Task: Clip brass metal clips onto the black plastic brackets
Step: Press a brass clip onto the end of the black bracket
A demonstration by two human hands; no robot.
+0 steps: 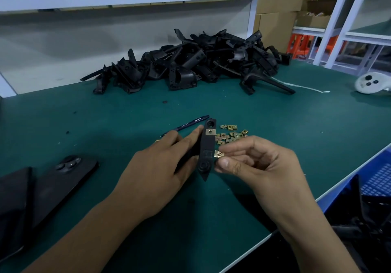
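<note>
— What's in your left hand (167, 162)?
— Fingers curled round a black plastic bracket (207, 150) (one clip already on).
— The right hand (254, 162)?
— Pinching a brass clip (218, 154) against the bracket's edge; loose clips (231, 134) lie just beyond my fingertips.

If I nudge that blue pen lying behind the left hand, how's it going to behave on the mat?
The pen looks round and slim, so it would probably roll sideways if pushed across its length. It seems light and stiff, likely sliding easily. The green mat may slow it a little, and the left hand could stop it.
</note>
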